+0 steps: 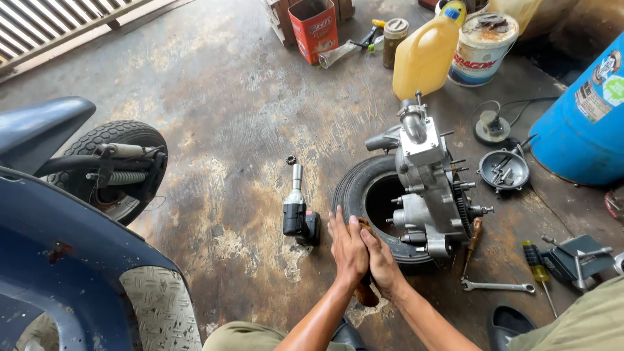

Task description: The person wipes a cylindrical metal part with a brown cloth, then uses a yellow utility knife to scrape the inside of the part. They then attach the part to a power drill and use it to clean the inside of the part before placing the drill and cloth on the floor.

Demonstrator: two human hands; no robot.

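Head view: both hands' fingers (356, 244) clasp a wooden handle (366, 292), its axis pointing at the tyre (354, 188).

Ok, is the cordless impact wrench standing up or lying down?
Lying down. The impact wrench rests flat on the concrete floor, left of the tyre.

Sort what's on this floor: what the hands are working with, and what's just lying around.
In use: left hand and right hand clasped round a brown wooden handle, beside the engine resting on the tyre.

Lying about: impact wrench, spanner, yellow jug, blue drum, screwdriver.
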